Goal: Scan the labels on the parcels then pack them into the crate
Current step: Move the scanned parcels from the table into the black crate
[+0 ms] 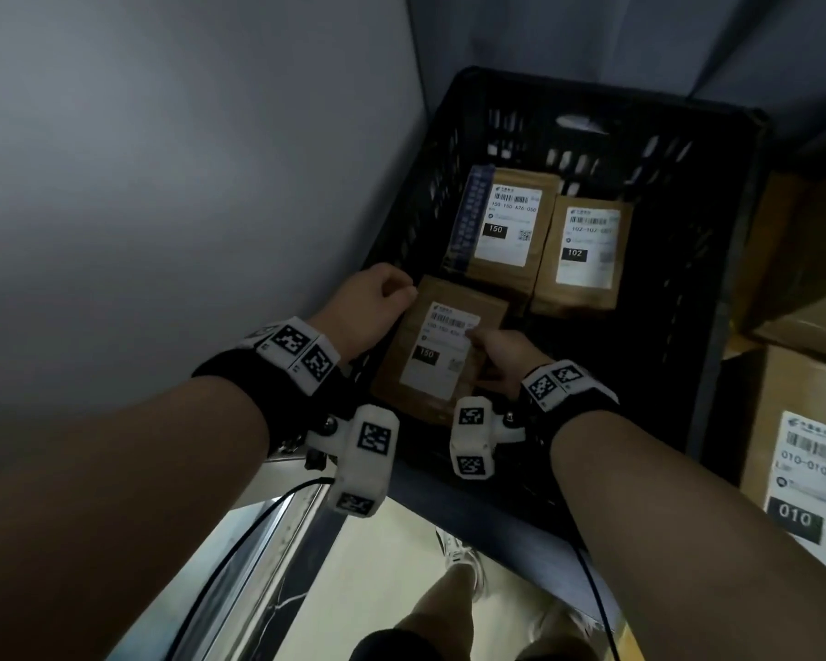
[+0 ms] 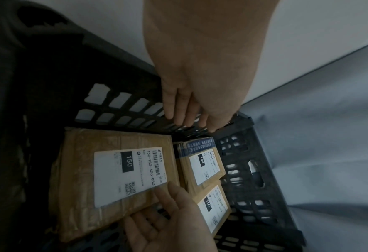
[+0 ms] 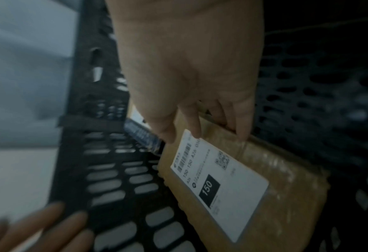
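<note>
A black slatted crate (image 1: 716, 260) held three brown parcels, labels up. Two lay side by side at its far end — one marked 150 (image 1: 499, 221), one marked 102 (image 1: 585, 252). Nearer, the right hand (image 1: 501, 360) had its grip on the edge of a third parcel (image 1: 437, 348), also marked 150, fingers on its label. The left hand (image 1: 377, 302) hovered just beside it with fingers straight, grip released. More labelled boxes (image 1: 802, 474) stood to the right.
</note>
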A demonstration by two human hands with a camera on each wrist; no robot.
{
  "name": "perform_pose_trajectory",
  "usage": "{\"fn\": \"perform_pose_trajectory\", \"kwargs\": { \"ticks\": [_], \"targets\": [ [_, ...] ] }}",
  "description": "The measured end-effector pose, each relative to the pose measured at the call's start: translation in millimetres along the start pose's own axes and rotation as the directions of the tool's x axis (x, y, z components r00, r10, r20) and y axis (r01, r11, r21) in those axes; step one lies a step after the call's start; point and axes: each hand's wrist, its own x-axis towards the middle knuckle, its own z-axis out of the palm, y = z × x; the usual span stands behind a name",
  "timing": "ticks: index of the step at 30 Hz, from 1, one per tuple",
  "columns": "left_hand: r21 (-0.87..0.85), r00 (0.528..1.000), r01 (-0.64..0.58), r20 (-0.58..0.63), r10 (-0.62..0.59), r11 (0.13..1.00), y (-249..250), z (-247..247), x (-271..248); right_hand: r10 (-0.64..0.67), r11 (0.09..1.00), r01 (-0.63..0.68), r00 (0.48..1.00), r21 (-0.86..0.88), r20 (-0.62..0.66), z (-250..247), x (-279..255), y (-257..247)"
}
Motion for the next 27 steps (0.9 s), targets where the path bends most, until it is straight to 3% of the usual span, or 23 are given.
{"fn": "perform_pose_trajectory", "kwargs": {
  "ticks": [3, 8, 13, 20, 24, 27],
  "targets": [
    [0.002, 0.999, -0.008, -0.031, 0.008, 1.0, 7.0, -1.0, -3.7, -0.079, 0.992, 0.074, 0.996, -0.103, -0.046, -8.3, -20.8, -8.6],
    [-0.046, 0.999, -0.032, -0.039, 0.03, 0.998, 33.5, 3.6, -20.5, -0.169, 0.98, 0.162, 0.984, -0.12, -0.049, -39.6, -74.6, -22.0],
    [-0.146, 0.997, -0.08, -0.021, 0.078, 0.986, 87.1, 26.7, -50.3, -0.349, 0.933, 0.336, 0.932, -0.128, -0.098, -90.8, -149.7, -30.7],
    [-0.181, 0.967, -0.252, -0.02, 0.253, 0.951, 201.4, 76.6, -96.1, -0.658, 0.753, 0.608, 0.702, -0.252, -0.273, -193.0, -265.5, -42.7],
    [-0.193, 0.938, -0.339, 0.0, 0.345, 0.921, 253.5, 107.0, -115.7, -0.738, 0.673, 0.643, 0.553, -0.366, -0.386, -256.9, -308.8, -33.4],
    [-0.184, 0.94, -0.326, 0.036, 0.338, 0.927, 278.2, 131.5, -118.8, -0.743, 0.662, 0.632, 0.483, -0.404, -0.463, -296.4, -325.1, -21.2]
  ]
}}
